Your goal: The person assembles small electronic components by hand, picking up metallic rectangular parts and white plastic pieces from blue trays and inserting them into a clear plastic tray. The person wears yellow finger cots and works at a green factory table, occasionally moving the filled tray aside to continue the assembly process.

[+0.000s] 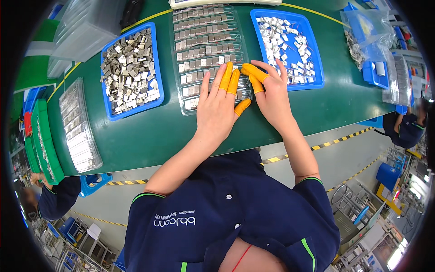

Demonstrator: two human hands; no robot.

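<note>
A clear plastic tray [181,97] with rows of small metal USB-type connectors lies on the green table in front of me. My left hand [213,106] rests over the tray's near rows, fingers stretched out, with orange-yellow finger cots on the thumb and two fingers. At the tray's right edge is my right hand [274,95]. Its cot-covered thumb and forefinger are bent close together, the other fingers extended; whatever sits between the tips is hidden. To the left stands a blue bin [108,109] of loose metal connector shells. A second blue bin [319,68], at right, holds small white-and-metal pieces.
Another clear tray [81,127] lies farther left, near stacked clear plastic boxes [86,31] and a green bin [47,140]. Clear bags [369,27] and a small blue box [376,77] occupy the right end. People sit at both sides.
</note>
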